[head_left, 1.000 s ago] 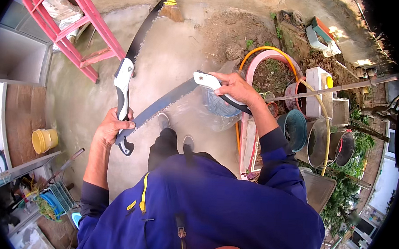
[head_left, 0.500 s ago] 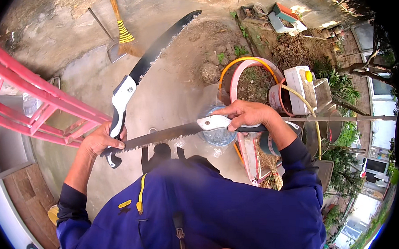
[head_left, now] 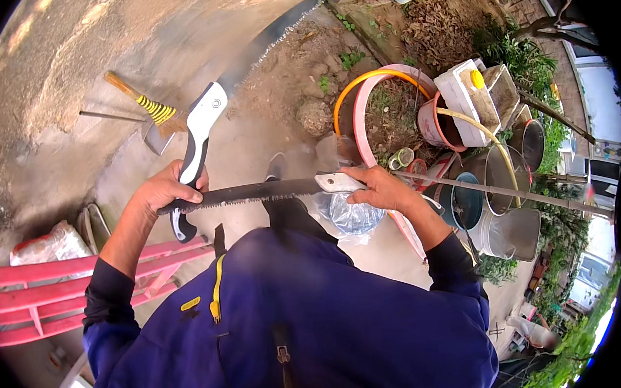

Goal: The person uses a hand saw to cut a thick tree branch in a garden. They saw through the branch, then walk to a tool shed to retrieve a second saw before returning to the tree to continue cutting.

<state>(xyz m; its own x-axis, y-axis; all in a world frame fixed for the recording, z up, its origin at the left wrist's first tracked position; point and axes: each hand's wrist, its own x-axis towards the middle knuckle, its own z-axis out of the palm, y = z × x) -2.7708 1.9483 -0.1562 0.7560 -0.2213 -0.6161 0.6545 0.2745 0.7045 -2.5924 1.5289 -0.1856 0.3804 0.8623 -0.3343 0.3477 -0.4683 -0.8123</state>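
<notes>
My left hand [head_left: 176, 189] grips the black-and-white handle of a folding saw [head_left: 203, 113], whose curved toothed blade extends toward the top of the view, slightly blurred. The same hand pinches the tip of a second saw [head_left: 261, 189], with my thumb on that blade. The second saw lies crosswise in front of my body, crossing the first handle. My right hand [head_left: 378, 192] is closed around its white-and-black handle at the right. Below that handle is a blue object under clear plastic [head_left: 352, 218]; my shoes are partly hidden behind the blade.
A pink ladder [head_left: 50, 267] lies at lower left. A broom [head_left: 155, 111] and dustpan [head_left: 156, 142] are by the weathered wall. To the right are an orange hose [head_left: 343, 100], a pink arched rim [head_left: 363, 119], buckets [head_left: 466, 203], foam boxes [head_left: 466, 97], a long pole [head_left: 566, 205] and plants.
The view has turned, bringing the ladder to lower left and more wall into sight. Both hands still hold the saws; the first saw's blade now reaches farther up and right in the view.
</notes>
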